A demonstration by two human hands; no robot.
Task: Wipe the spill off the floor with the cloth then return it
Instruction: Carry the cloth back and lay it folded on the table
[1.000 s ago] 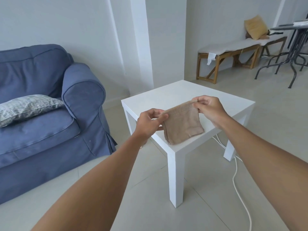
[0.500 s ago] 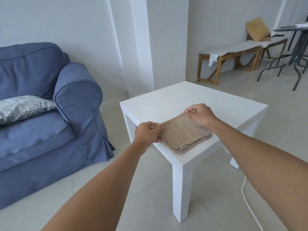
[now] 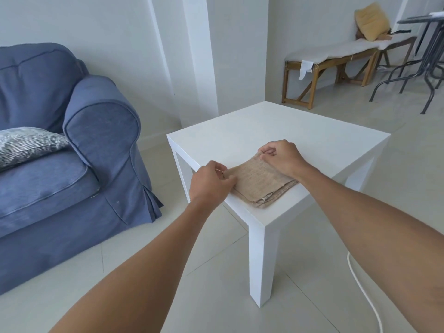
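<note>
A beige cloth (image 3: 259, 183) lies folded flat on the near corner of a small white table (image 3: 300, 138). My left hand (image 3: 211, 183) pinches the cloth's left corner at the table's edge. My right hand (image 3: 281, 156) pinches its far corner, with the wrist resting over the cloth's right side. No spill shows on the pale tiled floor (image 3: 216, 272) in view.
A blue sofa (image 3: 72, 150) with a striped grey cushion (image 3: 26, 143) stands left of the table. A white cable (image 3: 362, 289) runs across the floor at the right. A wooden bench (image 3: 324, 61) and a dark metal table (image 3: 430, 44) stand at the back right.
Both hands have lowered the hanging cloth onto the table, where it now lies folded flat. The hands still pinch its corners.
</note>
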